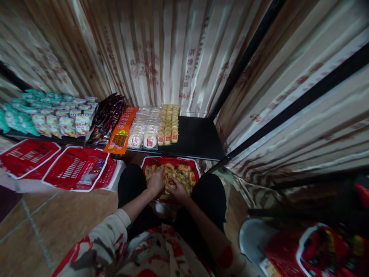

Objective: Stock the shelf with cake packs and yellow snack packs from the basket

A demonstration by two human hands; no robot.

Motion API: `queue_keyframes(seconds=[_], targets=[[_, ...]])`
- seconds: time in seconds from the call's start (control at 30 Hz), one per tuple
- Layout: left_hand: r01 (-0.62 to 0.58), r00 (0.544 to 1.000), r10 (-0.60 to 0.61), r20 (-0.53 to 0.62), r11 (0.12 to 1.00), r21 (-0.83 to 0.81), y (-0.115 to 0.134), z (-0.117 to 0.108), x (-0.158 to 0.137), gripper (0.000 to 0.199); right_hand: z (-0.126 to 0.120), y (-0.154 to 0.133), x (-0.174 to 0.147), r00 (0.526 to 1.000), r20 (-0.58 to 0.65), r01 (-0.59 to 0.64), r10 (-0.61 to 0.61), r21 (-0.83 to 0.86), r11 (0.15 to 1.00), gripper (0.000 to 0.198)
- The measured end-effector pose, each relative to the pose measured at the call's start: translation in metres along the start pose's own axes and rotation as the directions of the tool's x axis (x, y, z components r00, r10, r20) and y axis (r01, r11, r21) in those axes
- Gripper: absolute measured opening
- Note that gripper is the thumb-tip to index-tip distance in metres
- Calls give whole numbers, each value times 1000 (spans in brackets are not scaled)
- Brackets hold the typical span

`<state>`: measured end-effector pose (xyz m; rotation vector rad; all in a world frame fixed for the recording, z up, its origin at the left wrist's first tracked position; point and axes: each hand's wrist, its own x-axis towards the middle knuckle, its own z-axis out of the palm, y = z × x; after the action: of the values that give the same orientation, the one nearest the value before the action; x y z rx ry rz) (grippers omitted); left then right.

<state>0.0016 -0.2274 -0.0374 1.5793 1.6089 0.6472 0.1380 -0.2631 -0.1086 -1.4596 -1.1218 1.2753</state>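
A red basket with a white rim sits between my knees, filled with small yellow-wrapped snack packets. Both hands are in among them, close together over the middle of the basket. My left hand is closed, fingers curled round a yellow packet that it mostly hides. Just to its right, my right hand is also closed, thumb and fingers pinching at the yellow wrapping. Where one packet ends and another begins is hard to make out in the dim light.
A low black shelf ahead bears rows of yellow packets, round white packets, an orange pouch, dark packets and green-and-white bags. Red baskets stand left; another is right. Curtains hang behind.
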Motion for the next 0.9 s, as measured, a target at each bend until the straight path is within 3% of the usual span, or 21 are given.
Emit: queue_keyframes(seconds=[0.07, 0.17, 0.3, 0.53, 0.67, 0.8, 0.9], targets=[[129, 988, -148, -48, 950, -284, 11, 2, 9, 26, 0, -8, -2, 1000, 2, -20, 20, 85, 996, 48], [257, 955, -297, 17, 796, -548, 19, 6, 20, 21, -2, -22, -3, 996, 24, -94, 91, 208, 974, 42], [301, 939, -336, 70, 710, -637, 25, 7, 25, 21, -11, -40, -4, 983, 91, -181, 161, 287, 941, 38], [301, 940, -324, 110, 634, -712, 40, 7, 5, 10, -22, -59, -14, 984, -90, -111, 151, 344, 932, 37], [332, 938, -297, 178, 624, -707, 43, 9, -10, 21, -22, -63, -19, 978, -64, -156, 199, 411, 898, 36], [341, 940, -183, 289, 573, -745, 42, 6, -16, 28, -25, -68, -23, 939, 57, -307, 338, 580, 754, 19], [396, 918, -172, 359, 484, -780, 43, 4, -16, 30, -30, -76, -26, 898, 227, -425, 376, 666, 614, 17]])
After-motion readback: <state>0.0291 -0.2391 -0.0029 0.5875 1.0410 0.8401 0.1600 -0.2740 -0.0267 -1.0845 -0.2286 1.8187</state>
